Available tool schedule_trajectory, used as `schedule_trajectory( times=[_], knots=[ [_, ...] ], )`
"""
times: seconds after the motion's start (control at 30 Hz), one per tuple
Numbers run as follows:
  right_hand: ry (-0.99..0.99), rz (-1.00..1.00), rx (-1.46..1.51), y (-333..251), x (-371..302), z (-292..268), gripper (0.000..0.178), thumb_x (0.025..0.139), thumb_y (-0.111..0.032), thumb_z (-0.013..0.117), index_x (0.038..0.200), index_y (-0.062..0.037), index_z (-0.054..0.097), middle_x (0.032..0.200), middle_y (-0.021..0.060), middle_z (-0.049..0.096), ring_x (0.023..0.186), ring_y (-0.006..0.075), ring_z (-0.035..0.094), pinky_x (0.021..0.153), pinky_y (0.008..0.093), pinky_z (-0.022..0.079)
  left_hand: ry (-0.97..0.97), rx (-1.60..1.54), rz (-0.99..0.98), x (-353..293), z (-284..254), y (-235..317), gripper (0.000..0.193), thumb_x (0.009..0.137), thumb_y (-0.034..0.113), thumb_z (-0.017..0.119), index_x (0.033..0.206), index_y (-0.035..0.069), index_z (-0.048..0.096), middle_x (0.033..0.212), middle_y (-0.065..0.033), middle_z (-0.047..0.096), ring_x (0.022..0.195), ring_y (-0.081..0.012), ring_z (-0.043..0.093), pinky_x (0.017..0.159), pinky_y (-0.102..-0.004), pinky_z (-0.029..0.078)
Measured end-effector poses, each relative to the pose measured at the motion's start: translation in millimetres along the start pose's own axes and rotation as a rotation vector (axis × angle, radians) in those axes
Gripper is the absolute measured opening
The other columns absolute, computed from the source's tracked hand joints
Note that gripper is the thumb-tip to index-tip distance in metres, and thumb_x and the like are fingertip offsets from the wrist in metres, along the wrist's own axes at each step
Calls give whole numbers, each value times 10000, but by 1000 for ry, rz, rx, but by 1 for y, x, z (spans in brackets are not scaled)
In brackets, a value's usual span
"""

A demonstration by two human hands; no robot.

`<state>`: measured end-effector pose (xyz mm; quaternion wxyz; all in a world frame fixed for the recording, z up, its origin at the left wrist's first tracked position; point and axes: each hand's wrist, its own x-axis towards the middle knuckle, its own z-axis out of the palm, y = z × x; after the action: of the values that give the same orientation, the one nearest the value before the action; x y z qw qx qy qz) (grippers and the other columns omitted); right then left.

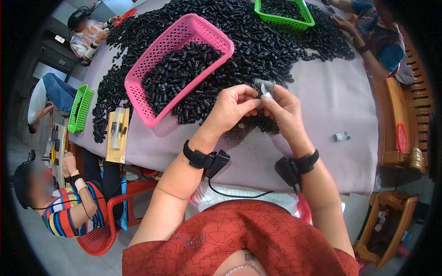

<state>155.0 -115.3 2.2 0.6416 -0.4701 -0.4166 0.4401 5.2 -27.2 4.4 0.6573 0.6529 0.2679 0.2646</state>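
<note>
My left hand (pixel 235 106) and my right hand (pixel 285 109) meet over the near edge of the pile of small black plastic parts (pixel 258 55). Between the fingertips of my right hand is a small grey, speckled piece (pixel 264 84) with a pale shiny sliver on it; its exact kind is unclear. My left hand is closed in a pinch right against it, and whatever lies in those fingertips is mostly hidden. A pink basket (pixel 193 89), partly filled with the black parts, stands on the pile left of my hands.
To the right on the cloth (pixel 322 101) lies a small grey cylinder (pixel 341 136). A yellow card with a clear tube (pixel 118 133) sits at the left edge. Green baskets (pixel 285 22) stand at the back and far left. Several people are around the table; a red chair (pixel 108 234) stands lower left.
</note>
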Motion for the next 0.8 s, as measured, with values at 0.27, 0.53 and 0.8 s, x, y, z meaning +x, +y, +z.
schedule_trajectory(
  times=[0.27,0.53,0.8],
  knots=[
    [-59,58,-181,-1,0,-3,355,895,-136,659,1219,-5,596,851,-29,596,742,35,499,632,197,412,17,-538,-187,7,-15,-11,112,936,154,626,986,55,638,841,-24,662,688,-105,628,619,-244,530],
    [-234,87,-72,-8,-2,-2,474,881,-143,656,1318,-21,521,810,-52,575,670,17,475,557,180,371,-72,-728,-223,9,-17,-14,127,949,177,611,977,56,636,813,-20,652,666,-97,613,614,-245,532],
    [-239,120,-31,-7,0,-4,457,875,-141,649,1306,-33,542,777,-57,562,638,11,457,536,176,363,-127,-729,-210,10,-20,-17,136,952,184,605,960,53,643,794,-10,639,647,-88,589,584,-220,498]
  ],
)
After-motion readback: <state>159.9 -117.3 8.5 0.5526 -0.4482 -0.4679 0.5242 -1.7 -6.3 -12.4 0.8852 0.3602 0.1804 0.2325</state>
